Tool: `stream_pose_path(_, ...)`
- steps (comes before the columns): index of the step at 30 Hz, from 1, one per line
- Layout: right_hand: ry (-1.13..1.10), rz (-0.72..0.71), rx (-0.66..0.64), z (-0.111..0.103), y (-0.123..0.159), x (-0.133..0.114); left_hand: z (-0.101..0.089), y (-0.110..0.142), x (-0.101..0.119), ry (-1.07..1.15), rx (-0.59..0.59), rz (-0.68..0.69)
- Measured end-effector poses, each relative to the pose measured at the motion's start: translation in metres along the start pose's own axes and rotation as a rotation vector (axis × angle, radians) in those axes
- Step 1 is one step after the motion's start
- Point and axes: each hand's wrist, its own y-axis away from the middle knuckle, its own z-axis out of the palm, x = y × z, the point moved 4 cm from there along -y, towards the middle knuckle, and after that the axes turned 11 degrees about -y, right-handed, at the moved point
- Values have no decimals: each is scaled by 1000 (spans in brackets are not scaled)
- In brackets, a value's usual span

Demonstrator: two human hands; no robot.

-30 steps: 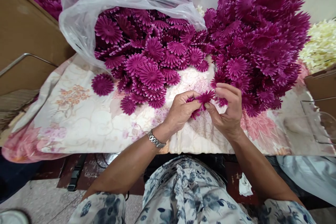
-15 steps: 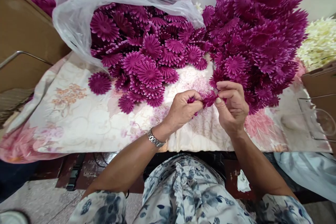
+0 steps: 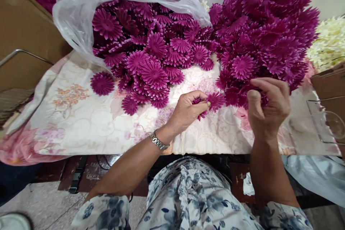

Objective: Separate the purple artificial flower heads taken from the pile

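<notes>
My left hand (image 3: 188, 109) is closed around a small stack of magenta fabric flower pieces (image 3: 214, 100), pinched at its fingertips over the floral cloth. My right hand (image 3: 268, 106) hovers to the right, at the foot of the big heap of magenta flowers (image 3: 269, 32). Its fingers are curled and its thumb is up. A bit of magenta shows behind the fingers, but whether they hold it I cannot make out. A clear plastic bag (image 3: 81, 25) at the back left spills more flat magenta flower pieces (image 3: 153, 61) onto the cloth.
A floral cloth (image 3: 81, 122) covers the table. One loose flower piece (image 3: 101, 83) lies apart at the left. Cream-white flowers (image 3: 327, 43) are piled at the far right, beside a brown box (image 3: 330, 82) and a clear plastic container (image 3: 327, 122). A brown board (image 3: 24, 32) stands at the left.
My right hand let go of the flower that both hands held and moved right to the foot of the big heap. My left hand stayed put, still holding the flower pieces.
</notes>
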Motion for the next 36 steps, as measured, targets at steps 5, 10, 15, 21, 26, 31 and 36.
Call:
stream_pose_path(5,-486,236,-420,47,11,-21,4,2,1,-58,-88,7)
stream_pose_path(10,-489,436,-262,44,19,-4,3,1,1,-27,-82,-8)
stream_pose_path(15,-303,405,-169,24,11,3,1,-1,-1,208,-74,-130)
stream_pose_path(21,336,146,-77,-18,-6,28,2,-2,-2,492,-139,-215)
stream_pose_path(26,377,-31,-19,-16,-7,13,5,-3,-5,594,-157,-239)
stream_pose_path(31,-193,135,-366,42,1,-20,8,-1,-6,499,-137,-200)
stream_pose_path(36,-406,338,-394,60,7,-17,10,0,-8,445,-162,-186)
